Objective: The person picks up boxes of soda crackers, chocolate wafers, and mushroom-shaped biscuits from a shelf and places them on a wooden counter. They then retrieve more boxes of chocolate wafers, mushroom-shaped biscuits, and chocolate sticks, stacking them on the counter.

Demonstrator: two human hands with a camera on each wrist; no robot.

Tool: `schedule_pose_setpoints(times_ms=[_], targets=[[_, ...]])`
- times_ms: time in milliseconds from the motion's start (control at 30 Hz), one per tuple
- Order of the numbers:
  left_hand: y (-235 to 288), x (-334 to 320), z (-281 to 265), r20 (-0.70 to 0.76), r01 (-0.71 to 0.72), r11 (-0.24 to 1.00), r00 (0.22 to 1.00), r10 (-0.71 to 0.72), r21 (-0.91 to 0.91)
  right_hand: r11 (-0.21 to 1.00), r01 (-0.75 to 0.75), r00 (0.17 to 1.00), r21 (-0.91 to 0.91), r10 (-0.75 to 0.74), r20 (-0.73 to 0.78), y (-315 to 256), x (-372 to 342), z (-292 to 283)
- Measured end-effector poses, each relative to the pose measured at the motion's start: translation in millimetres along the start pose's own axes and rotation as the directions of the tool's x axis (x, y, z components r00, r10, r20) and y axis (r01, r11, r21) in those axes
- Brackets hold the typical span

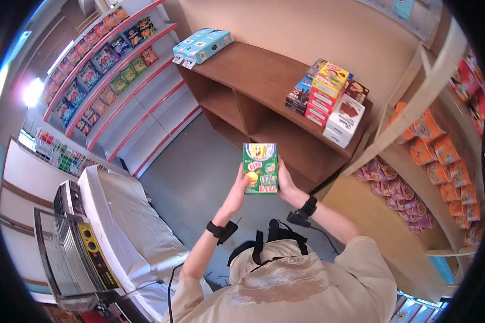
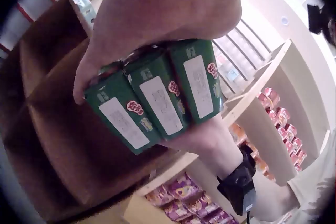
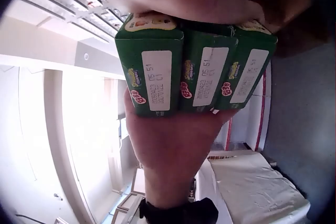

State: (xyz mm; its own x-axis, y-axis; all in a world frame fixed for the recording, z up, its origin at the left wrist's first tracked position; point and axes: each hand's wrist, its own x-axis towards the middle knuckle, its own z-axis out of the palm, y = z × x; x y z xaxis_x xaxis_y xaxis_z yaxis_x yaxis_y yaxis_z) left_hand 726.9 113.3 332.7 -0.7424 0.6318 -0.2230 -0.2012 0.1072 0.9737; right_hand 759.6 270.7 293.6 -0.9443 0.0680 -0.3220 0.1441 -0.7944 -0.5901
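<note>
Both hands hold a stack of three green snack boxes out in front of the body. In the head view only the face of the uppermost box shows, with a yellow cartoon character on it. My left hand grips the left side, its thumb over the face. On the opposite side my right hand grips the stack, its fingers mostly hidden behind it. The left wrist view shows the ends of the three boxes side by side, with white labels. Printed dates show on the boxes in the right wrist view.
Ahead stands a brown wooden shelf unit bearing blue packs and several stacked snack boxes. Bagged snacks fill a red-edged rack at left. Orange cups line the right shelves. A cloth-covered table is near left.
</note>
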Motion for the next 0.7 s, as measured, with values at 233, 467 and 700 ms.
schedule_pose_setpoints(times_ms=[233, 467, 700], targets=[[64.2, 146.3, -44.7, 0.100, 0.019, 0.995, 0.995, -0.009, -0.098, 0.997, 0.081, 0.990, 0.009, -0.080, -0.114, -85.3, 121.6, 23.4], [103.0, 306.4, -69.3, 0.364, 0.089, 0.981, 0.931, -0.021, -0.171, 0.955, 0.294, 0.897, -0.037, -0.289, -0.334, -160.4, 214.3, 30.5], [118.6, 434.0, -69.3, 0.547, 0.278, 0.961, 0.804, -0.234, 0.004, 0.907, 0.404, 0.753, -0.116, -0.402, -0.520, -205.4, 279.6, -6.6]])
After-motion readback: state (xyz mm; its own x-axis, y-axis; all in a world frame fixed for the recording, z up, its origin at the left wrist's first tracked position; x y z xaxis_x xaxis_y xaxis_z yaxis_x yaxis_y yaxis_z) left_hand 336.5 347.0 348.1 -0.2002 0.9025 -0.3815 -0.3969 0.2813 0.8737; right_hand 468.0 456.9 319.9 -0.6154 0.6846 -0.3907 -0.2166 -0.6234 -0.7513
